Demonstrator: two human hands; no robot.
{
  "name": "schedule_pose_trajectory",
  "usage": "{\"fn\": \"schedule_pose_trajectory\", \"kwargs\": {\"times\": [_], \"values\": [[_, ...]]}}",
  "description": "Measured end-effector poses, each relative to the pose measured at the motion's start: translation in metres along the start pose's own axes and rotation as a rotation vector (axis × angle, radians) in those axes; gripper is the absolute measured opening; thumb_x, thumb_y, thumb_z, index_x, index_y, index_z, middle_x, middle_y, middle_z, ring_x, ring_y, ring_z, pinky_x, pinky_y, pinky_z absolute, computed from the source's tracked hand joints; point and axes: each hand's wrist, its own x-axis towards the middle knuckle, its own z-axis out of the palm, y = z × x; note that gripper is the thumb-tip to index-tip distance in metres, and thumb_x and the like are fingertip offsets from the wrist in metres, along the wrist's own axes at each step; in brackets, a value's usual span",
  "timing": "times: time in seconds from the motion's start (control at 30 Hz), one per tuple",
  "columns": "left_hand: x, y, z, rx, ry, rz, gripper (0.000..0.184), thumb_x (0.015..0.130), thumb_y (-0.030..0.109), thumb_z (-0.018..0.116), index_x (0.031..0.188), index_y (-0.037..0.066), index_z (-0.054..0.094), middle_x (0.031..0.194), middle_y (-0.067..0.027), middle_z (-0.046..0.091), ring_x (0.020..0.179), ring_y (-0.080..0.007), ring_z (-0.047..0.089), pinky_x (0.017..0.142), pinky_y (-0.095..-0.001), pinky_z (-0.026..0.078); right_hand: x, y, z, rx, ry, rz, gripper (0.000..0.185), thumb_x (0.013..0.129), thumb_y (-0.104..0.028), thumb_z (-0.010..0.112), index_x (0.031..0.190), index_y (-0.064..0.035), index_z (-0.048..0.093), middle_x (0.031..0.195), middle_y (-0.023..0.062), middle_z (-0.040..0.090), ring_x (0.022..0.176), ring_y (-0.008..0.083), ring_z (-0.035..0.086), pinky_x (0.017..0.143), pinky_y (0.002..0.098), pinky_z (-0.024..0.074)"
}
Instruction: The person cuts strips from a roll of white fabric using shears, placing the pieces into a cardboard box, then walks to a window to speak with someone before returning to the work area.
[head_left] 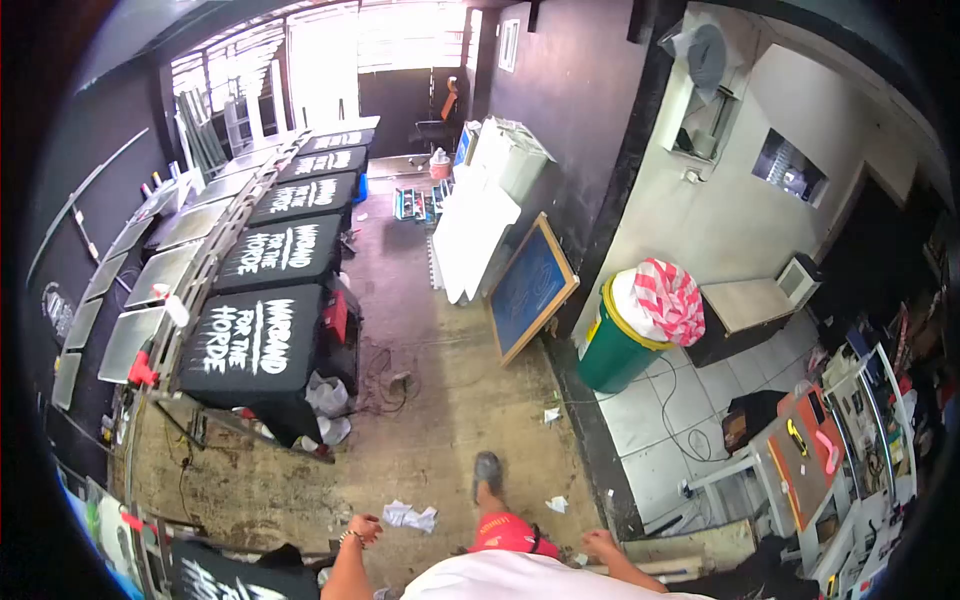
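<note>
My left hand (363,531), with a bracelet at the wrist, hangs low in the head view with loosely bent fingers and nothing in it. Crumpled white paper (410,517) lies on the floor just beyond it. My right hand (601,544) hangs at the other side, relaxed and holding nothing that I can see. Between the hands are my white shirt (500,580), red shorts (510,532) and one grey shoe (487,474). To the left, black shirts (262,338) with white lettering lie stretched on a long row of printing boards. Neither hand touches them.
A green bin (617,347) with a striped bag on top stands at the right. A framed blue screen (535,290) leans near white panels (475,240). Cables (390,385) and paper scraps lie on the floor. A cluttered orange-topped table (805,455) is at the lower right.
</note>
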Motion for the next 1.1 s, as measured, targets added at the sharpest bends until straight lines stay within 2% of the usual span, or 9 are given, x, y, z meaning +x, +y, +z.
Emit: {"fn": "schedule_pose_trajectory", "kwargs": {"times": [0.17,0.37,0.47,0.63,0.8,0.87,0.9,0.93,1.1], "values": [[0.104,0.094,-0.01,-0.453,0.082,-0.064,0.037,0.082,0.002,0.063,0.118,0.004,0.057,0.077,-0.015,0.068,0.052,-0.0228,0.061,0.041,-0.0356,0.046,0.115,-0.172,0.094,-0.509,0.03,-0.192,0.014,0.084,-0.018,0.071,0.078,-0.0053,0.067,0.074,0.0085,0.068,0.062,0.0167,0.063,0.055,0.0316,0.052],[0.112,0.197,0.013,-0.228,0.064,-0.182,0.03,0.085,0.009,0.063,0.115,0.004,0.063,0.087,-0.0131,0.072,0.06,-0.0216,0.064,0.047,-0.0346,0.049,0.243,-0.428,0.209,-0.608,-0.198,-0.382,0.024,0.087,-0.026,0.068,0.091,-0.0033,0.065,0.076,0.0058,0.068,0.06,0.0142,0.061,0.054,0.0312,0.0498],[0.206,0.15,0.025,-0.108,0.031,-0.139,0.027,0.083,0.017,0.068,0.106,0.003,0.07,0.089,-0.0113,0.072,0.066,-0.0236,0.067,0.054,-0.0368,0.053,0.274,-0.56,0.28,-0.555,-0.268,-0.417,0.026,0.09,-0.028,0.067,0.098,-0.0038,0.063,0.082,0.0052,0.068,0.067,0.0131,0.063,0.057,0.0307,0.0509],[0.291,0.228,-0.01,0.394,-0.111,-0.166,0.027,0.08,0.026,0.069,0.096,0.005,0.074,0.09,-0.0099,0.073,0.082,-0.0233,0.068,0.07,-0.0376,0.056,0.367,-0.701,0.366,-0.62,-0.416,-0.574,0.022,0.091,-0.025,0.067,0.1,-0.0047,0.064,0.086,0.0049,0.068,0.077,0.0133,0.065,0.062,0.032,0.0548],[0.435,0.44,-0.098,0.779,-0.067,0.353,0.026,0.081,0.03,0.065,0.088,0.007,0.074,0.09,-0.0091,0.073,0.088,-0.0221,0.068,0.078,-0.0378,0.055,0.457,-0.774,0.379,-0.416,-0.237,-0.265,0.019,0.089,-0.021,0.07,0.095,-0.0034,0.065,0.082,0.0074,0.068,0.071,0.0133,0.065,0.057,0.0307,0.0546],[0.53,0.526,-0.157,0.344,-0.177,0.066,0.021,0.082,0.023,0.056,0.081,0.009,0.071,0.08,-0.0114,0.071,0.062,-0.0227,0.066,0.056,-0.0376,0.054,0.472,-0.813,0.381,-0.502,-0.234,-0.201,0.018,0.089,-0.02,0.07,0.095,-0.0037,0.065,0.082,0.0073,0.068,0.067,0.0123,0.063,0.055,0.0296,0.0534],[0.512,0.615,-0.19,0.344,0.047,0.268,0.018,0.083,0.017,0.056,0.09,0.007,0.069,0.079,-0.0128,0.07,0.058,-0.0228,0.064,0.052,-0.0378,0.051,0.481,-0.819,0.386,-0.567,-0.238,-0.144,0.017,0.09,-0.019,0.069,0.095,-0.004,0.065,0.082,0.0071,0.068,0.064,0.0113,0.062,0.053,0.0284,0.0523],[0.475,0.719,-0.208,0.077,0.097,0.141,0.022,0.081,0.015,0.058,0.095,0.003,0.07,0.074,-0.0114,0.068,0.058,-0.0222,0.062,0.051,-0.037,0.049,0.491,-0.825,0.392,-0.473,-0.221,-0.129,0.016,0.09,-0.019,0.069,0.095,-0.0041,0.065,0.082,0.0068,0.067,0.06,0.0106,0.06,0.052,0.0274,0.0513],[0.574,0.97,-0.295,0.108,0.16,0.469,0.03,0.083,0.011,0.066,0.111,0.0,0.064,0.085,-0.011,0.07,0.067,-0.0166,0.065,0.059,-0.0312,0.052,0.531,-0.909,0.475,-0.191,-0.133,-0.16,0.014,0.092,-0.017,0.066,0.096,-0.0038,0.063,0.084,0.0063,0.066,0.06,0.0092,0.057,0.055,0.0253,0.051]]}}
